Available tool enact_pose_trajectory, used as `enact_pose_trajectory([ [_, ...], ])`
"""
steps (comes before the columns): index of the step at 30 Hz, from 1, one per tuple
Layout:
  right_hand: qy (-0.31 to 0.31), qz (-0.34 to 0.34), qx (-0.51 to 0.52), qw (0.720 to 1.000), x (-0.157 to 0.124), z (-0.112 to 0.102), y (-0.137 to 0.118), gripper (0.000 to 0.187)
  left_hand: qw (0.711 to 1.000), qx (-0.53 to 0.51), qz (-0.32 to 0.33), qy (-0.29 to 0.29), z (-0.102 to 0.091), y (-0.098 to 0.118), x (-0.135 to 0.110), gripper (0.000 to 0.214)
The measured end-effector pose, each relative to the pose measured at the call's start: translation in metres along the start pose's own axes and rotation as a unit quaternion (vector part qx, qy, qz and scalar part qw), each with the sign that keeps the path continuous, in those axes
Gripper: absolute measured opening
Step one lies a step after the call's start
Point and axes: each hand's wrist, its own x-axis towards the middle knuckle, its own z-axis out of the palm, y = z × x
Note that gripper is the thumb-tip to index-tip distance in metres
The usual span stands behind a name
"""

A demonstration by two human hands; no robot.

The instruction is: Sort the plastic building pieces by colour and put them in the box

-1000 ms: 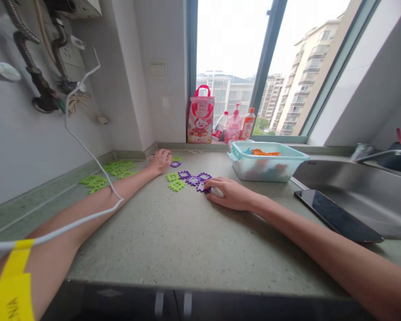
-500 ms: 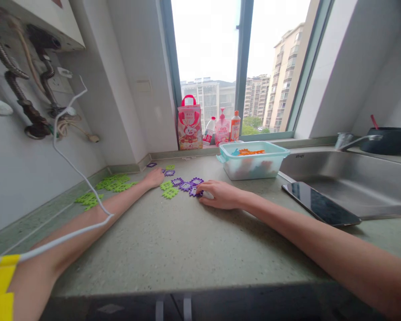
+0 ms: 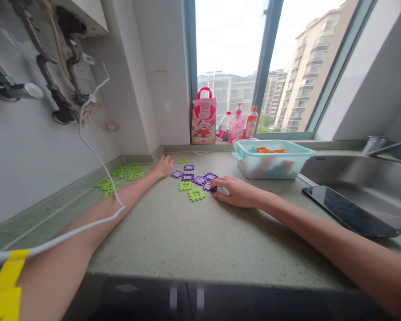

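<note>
Small purple puzzle tiles (image 3: 197, 179) and green puzzle tiles (image 3: 195, 194) lie scattered on the grey countertop (image 3: 187, 240). My left hand (image 3: 163, 166) rests flat on the counter at the far left of them, fingers stretched toward a purple tile (image 3: 177, 174). My right hand (image 3: 235, 192) lies palm down just right of the cluster, its fingertips curled onto a purple tile (image 3: 208, 187) with something white under the fingers. A heap of green tiles (image 3: 125, 172) sits along the left wall.
A teal-rimmed plastic tub (image 3: 274, 159) with coloured pieces stands at the back right. A dark phone (image 3: 349, 216) lies by the steel sink (image 3: 364, 187). A pink bag (image 3: 203, 117) and bottles (image 3: 239, 125) stand on the sill. A white cable (image 3: 96, 160) drapes over my left arm.
My left hand slid a little back from the far tiles and now lies flatter. A couple of green tiles sit nearer the front. My right hand stays on the purple tile.
</note>
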Motion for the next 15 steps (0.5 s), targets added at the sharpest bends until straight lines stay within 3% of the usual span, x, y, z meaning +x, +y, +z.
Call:
enact_pose_trajectory([
  [3,0.002,0.002,0.009,1.0,0.0,-0.001,0.001,0.028,0.999,-0.025,-0.026,0.01,-0.001,-0.004,0.025,0.074],
  [7,0.002,-0.014,0.027,1.0,0.0,-0.002,0.007,0.026,0.999,-0.037,-0.014,0.004,-0.001,-0.003,0.03,0.075],
  [11,0.009,-0.011,0.023,1.0,0.0,-0.001,0.012,0.026,0.999,-0.027,0.026,-0.019,-0.003,0.002,0.011,0.086],
  [15,0.021,-0.002,0.008,1.0,-0.001,0.0,0.013,0.026,0.993,-0.021,0.102,-0.057,-0.007,0.011,-0.032,0.086],
])
